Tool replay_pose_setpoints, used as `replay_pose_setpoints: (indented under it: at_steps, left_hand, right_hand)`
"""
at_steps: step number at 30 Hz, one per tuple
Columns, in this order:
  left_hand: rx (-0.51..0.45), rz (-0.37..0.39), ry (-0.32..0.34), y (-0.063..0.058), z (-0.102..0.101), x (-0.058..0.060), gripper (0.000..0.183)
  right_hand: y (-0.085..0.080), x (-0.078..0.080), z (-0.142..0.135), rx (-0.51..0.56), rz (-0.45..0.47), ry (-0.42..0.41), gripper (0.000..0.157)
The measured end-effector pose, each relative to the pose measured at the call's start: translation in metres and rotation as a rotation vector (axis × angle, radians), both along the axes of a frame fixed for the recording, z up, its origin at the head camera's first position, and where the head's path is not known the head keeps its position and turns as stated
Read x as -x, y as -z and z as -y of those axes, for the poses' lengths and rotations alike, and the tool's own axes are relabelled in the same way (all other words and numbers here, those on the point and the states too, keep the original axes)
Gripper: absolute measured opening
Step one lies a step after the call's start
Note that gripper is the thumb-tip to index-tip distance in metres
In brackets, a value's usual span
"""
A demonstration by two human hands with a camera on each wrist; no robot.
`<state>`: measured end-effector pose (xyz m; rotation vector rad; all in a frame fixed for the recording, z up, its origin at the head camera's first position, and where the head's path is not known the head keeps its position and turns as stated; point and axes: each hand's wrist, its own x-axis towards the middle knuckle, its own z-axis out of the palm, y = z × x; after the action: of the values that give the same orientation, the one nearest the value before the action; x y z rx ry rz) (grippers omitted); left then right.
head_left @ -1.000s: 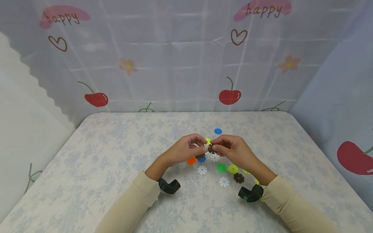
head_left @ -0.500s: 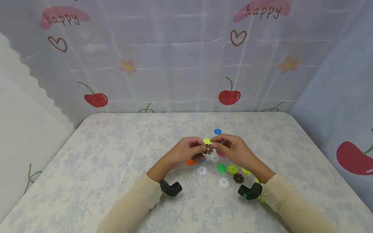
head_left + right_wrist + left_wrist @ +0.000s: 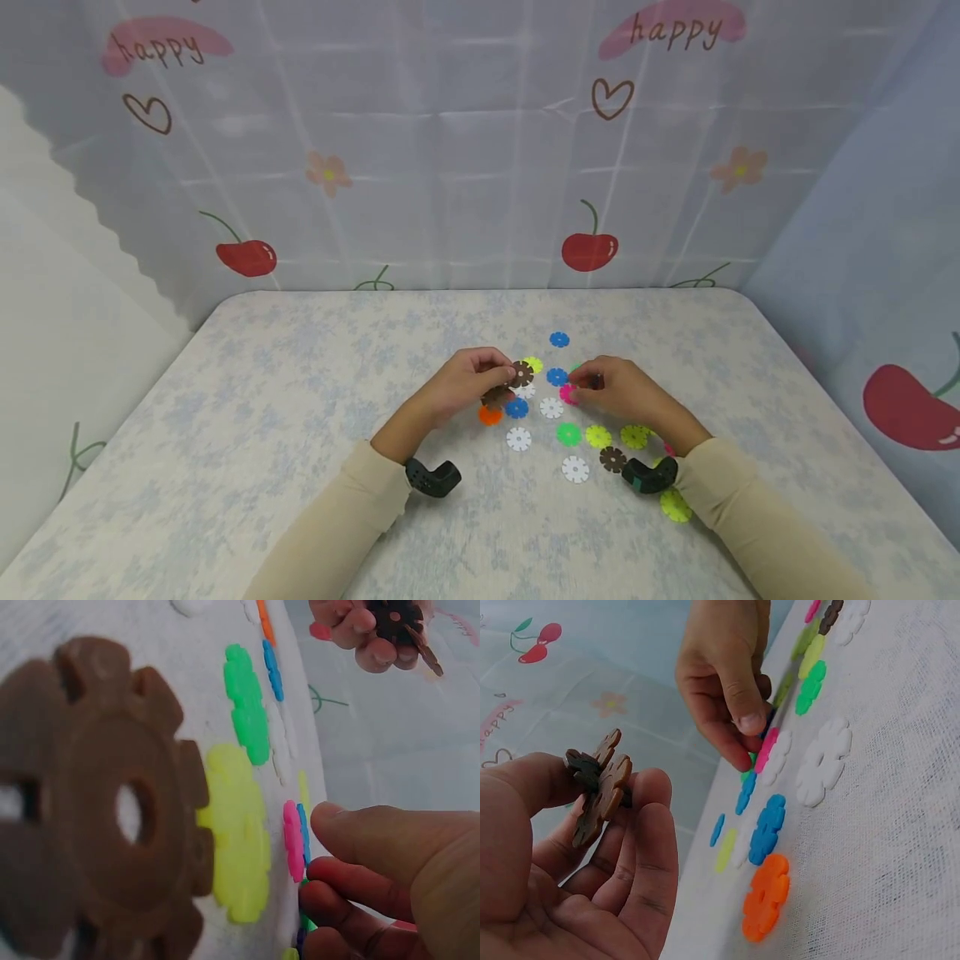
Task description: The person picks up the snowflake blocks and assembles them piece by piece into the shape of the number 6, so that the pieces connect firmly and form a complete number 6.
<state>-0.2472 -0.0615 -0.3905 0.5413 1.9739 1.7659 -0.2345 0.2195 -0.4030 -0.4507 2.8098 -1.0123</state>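
Observation:
My left hand (image 3: pixel 467 385) pinches a small cluster of brown notched plastic discs (image 3: pixel 521 374) between thumb and fingers, above the table. In the left wrist view the brown discs (image 3: pixel 604 795) are slotted into each other at angles. My right hand (image 3: pixel 626 392) is low over the table with fingers loosely bent. Its fingertips are at a pink disc (image 3: pixel 567 393), near a blue disc (image 3: pixel 557 377). In the right wrist view a gap shows between the right thumb and fingers (image 3: pixel 360 885), with nothing seen pinched there. Whether they touch the pink disc I cannot tell.
Loose flower-shaped discs lie about: orange (image 3: pixel 491 415), white (image 3: pixel 518 439), green (image 3: pixel 568 434), yellow (image 3: pixel 598 436) and brown (image 3: pixel 612 459). A blue disc (image 3: pixel 559 339) lies farther back. A printed curtain (image 3: pixel 465 167) hangs behind the patterned table (image 3: pixel 300 375).
My right hand has come away from the brown discs, moving right and down to the pink disc. The left hand, still holding the brown discs, has shifted slightly left.

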Motion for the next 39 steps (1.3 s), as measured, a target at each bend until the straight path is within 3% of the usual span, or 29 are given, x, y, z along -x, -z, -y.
replay_pose_setpoints:
  at_steps: [7,17,22,31,39]
  left_hand:
    - [0.003,0.007,0.007,0.004,-0.001,0.002,0.017]
    - [-0.001,0.018,-0.001,0.006,-0.002,0.002,0.016]
    - [0.002,0.027,-0.006,0.006,-0.003,0.001,0.014]
    - [-0.007,0.048,-0.005,0.003,-0.005,-0.001,0.016]
    - [-0.004,0.025,0.010,0.003,-0.006,-0.002,0.018]
  right_hand:
    - [0.004,0.001,0.001,-0.051,-0.025,-0.017,0.019]
    - [0.001,-0.001,0.003,-0.008,-0.023,0.004,0.009]
    - [-0.003,-0.002,0.006,0.047,-0.093,0.001,0.010]
    - [-0.012,-0.011,0.020,0.256,-0.287,-0.038,0.014]
    - [-0.020,-0.019,0.029,0.281,-0.302,-0.097,0.013]
